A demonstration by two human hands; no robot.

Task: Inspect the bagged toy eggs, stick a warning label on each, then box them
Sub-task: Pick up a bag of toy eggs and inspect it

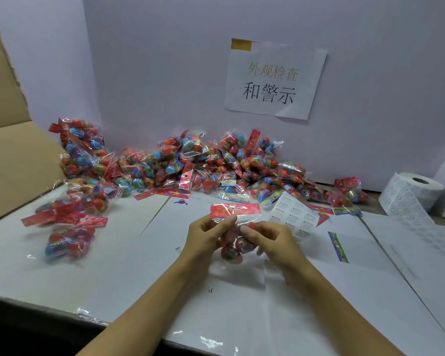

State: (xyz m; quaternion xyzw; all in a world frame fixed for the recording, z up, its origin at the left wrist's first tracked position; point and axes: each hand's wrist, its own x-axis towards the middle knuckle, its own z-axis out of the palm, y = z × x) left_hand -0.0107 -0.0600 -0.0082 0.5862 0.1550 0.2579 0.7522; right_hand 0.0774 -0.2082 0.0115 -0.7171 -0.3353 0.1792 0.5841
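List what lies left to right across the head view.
Cardboard box → small bag pile → left hand → held bag of toy eggs → right hand → label sheet → label roll.

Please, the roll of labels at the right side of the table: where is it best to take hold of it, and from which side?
Probably grip the label roll around its outer curved wall, coming from above and the left. It stands on end with its core hole facing up, and its loose strip trails toward the front right, so that side is best avoided.
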